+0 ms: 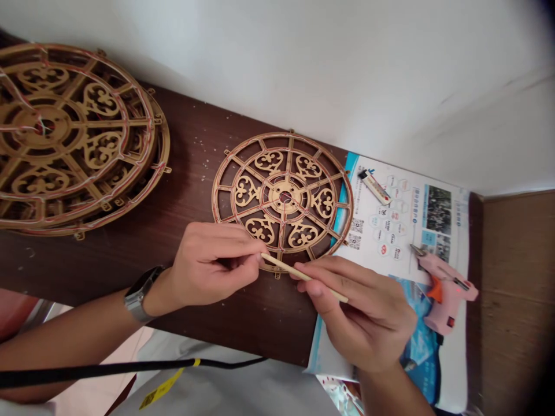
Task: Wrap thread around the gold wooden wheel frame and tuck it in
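Both grips closed on one stick (281, 265) — above the desk (255, 323).
The left grip (212, 263) pinches its left end, fingers curled, forearm reaching in from the near left; the right grip (364, 309) holds it nearer its right end between thumb and fingers — forearm from the near right. The stick crosses the disc's (276, 195) near rim in view.

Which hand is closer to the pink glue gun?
Right. The right hand is just to the left of the pink glue gun in the picture; the left hand is much farther left.
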A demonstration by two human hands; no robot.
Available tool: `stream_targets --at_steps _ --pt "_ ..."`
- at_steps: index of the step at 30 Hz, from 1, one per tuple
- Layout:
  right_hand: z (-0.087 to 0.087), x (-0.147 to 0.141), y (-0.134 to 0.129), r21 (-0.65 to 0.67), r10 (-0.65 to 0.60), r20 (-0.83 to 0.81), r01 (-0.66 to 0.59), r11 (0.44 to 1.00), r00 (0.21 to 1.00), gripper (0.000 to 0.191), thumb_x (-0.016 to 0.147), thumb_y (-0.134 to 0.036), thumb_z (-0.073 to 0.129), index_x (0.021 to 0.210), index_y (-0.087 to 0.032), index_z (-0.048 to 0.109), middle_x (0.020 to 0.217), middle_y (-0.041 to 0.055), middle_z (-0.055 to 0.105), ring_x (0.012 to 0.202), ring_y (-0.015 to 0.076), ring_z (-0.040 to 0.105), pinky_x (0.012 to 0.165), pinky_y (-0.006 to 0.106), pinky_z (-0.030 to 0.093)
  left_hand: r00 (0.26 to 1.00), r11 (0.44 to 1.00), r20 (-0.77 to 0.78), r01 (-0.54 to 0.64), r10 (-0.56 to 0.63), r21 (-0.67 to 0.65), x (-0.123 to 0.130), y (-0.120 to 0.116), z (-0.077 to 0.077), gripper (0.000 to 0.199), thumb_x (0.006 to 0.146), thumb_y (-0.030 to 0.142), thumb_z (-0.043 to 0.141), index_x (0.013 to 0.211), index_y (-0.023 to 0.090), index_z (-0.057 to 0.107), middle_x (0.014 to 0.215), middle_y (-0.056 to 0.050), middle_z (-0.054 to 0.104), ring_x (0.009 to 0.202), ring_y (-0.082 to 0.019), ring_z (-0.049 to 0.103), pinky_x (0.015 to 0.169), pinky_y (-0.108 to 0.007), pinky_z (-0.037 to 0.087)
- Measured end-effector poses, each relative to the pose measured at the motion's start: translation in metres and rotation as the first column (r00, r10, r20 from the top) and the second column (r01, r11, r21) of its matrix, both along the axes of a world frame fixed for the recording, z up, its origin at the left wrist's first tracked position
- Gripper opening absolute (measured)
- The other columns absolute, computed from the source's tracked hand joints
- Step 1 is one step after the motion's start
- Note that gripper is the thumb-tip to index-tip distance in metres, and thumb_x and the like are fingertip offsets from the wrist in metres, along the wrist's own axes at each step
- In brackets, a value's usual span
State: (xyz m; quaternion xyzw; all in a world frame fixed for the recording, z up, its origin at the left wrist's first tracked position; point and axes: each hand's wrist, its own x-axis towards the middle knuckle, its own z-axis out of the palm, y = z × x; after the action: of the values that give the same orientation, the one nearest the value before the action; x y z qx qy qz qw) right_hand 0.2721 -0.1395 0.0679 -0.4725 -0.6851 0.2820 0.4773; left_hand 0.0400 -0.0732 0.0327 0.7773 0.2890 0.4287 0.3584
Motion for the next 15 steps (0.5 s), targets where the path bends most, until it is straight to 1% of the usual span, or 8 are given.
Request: stream_targets --at_steps 2,4,8,11,13,15 --pt "0.0019 -0.0006 0.0003 -0.077 -0.031 -0.021 0.029 0.997 0.999 0.022 0.097 -0.004 0.077 0.108 -0.019 0.089 0.088 0.0061 0.084 0.07 0.0154 0.078 0.058 0.025 0.062 1.0 1.0 0.001 0.009 -0.009 -0.021 0.0 -0.0003 0.0005 0.017 0.097 0.004 0.074 0.104 0.017 0.08 0.075 0.0 0.075 0.064 -0.011 0.067 0.063 -0.024 0.055" --pt "0.0031 -0.0004 0.0011 -0.12 -0.058 -0.031 0.054 0.991 0.998 0.02 0.098 -0.006 0.075 0.103 -0.019 0.09 0.085 0.0056 0.084 0.066 0.0143 0.075 0.057 0.024 0.06 1.0 0.998 0.006 0.009 -0.009 -0.054 0.0001 -0.0009 0.0015 0.015 0.097 0.004 0.075 0.104 0.016 0.081 0.078 -0.001 0.078 0.067 -0.011 0.07 0.064 -0.024 0.056" --pt "0.002 0.0008 0.0018 -0.121 -0.071 -0.026 0.068 0.99 0.997 0.019 0.098 -0.006 0.075 0.101 -0.018 0.089 0.084 0.0057 0.083 0.066 0.0144 0.075 0.056 0.025 0.059 0.999 0.99 0.033 0.017 -0.013 -0.143 -0.0006 -0.0028 0.0027 0.011 0.097 0.007 0.076 0.102 0.014 0.081 0.081 -0.004 0.079 0.069 -0.013 0.072 0.064 -0.024 0.058" --pt "-0.0002 0.0019 0.0014 -0.054 -0.035 0.008 0.035 0.998 0.999 0.02 0.096 -0.003 0.077 0.104 -0.018 0.088 0.088 0.0062 0.084 0.069 0.0154 0.077 0.058 0.025 0.062 0.998 0.981 0.062 0.015 -0.003 -0.194 -0.0013 -0.004 0.0017 0.01 0.096 0.008 0.078 0.102 0.014 0.082 0.079 -0.004 0.078 0.066 -0.013 0.071 0.062 -0.024 0.057" --pt "-0.0007 0.003 0.0006 0.052 0.001 0.068 -0.004 0.999 0.998 0.021 0.094 -0.001 0.078 0.108 -0.016 0.085 0.093 0.0076 0.085 0.075 0.0167 0.079 0.062 0.026 0.064 0.997 0.974 0.08 0.016 0.002 -0.226 -0.0016 -0.0043 0.0009 0.01 0.095 0.008 0.079 0.101 0.015 0.082 0.079 -0.004 0.079 0.066 -0.013 0.072 0.063 -0.024 0.058" --pt "0.0002 0.004 -0.0011 0.158 0.027 0.179 -0.056 0.986 0.983 0.02 0.095 -0.002 0.077 0.111 -0.013 0.082 0.095 0.0083 0.085 0.078 0.018 0.081 0.064 0.028 0.066 0.996 0.963 0.092 0.023 0.002 -0.268 -0.0019 -0.0042 0.0004 0.009 0.095 0.008 0.079 0.098 0.016 0.082 0.081 -0.004 0.079 0.067 -0.014 0.073 0.064 -0.024 0.059"
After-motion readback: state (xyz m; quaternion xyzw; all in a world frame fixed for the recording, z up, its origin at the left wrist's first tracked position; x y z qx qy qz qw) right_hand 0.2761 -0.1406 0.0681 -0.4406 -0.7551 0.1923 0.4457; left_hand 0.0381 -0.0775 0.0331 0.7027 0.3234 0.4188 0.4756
